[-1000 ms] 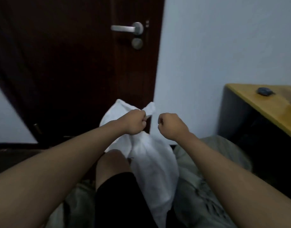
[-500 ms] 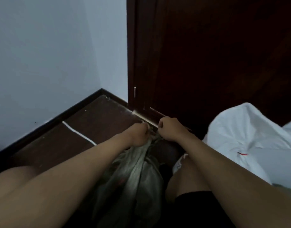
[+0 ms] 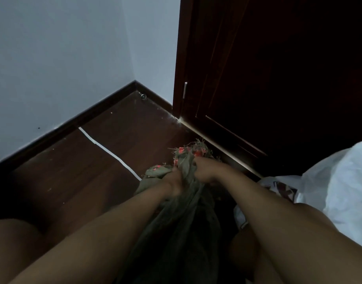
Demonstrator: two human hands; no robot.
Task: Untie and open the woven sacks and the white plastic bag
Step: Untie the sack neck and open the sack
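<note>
Woven sack (image 3: 182, 218) on the floor (image 3: 106, 152) by the door (image 3: 278, 78); left hand (image 3: 176, 181) and right hand (image 3: 204, 171) both grip its bunched neck. I'd expect frayed weave tearing if yanked.

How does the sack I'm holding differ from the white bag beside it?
The woven sack is dull olive with red marks and a frayed top; the white plastic bag is smooth and pale. The left hand and right hand grip the sack's neck; nothing touches the bag. Both sit on the floor.
</note>
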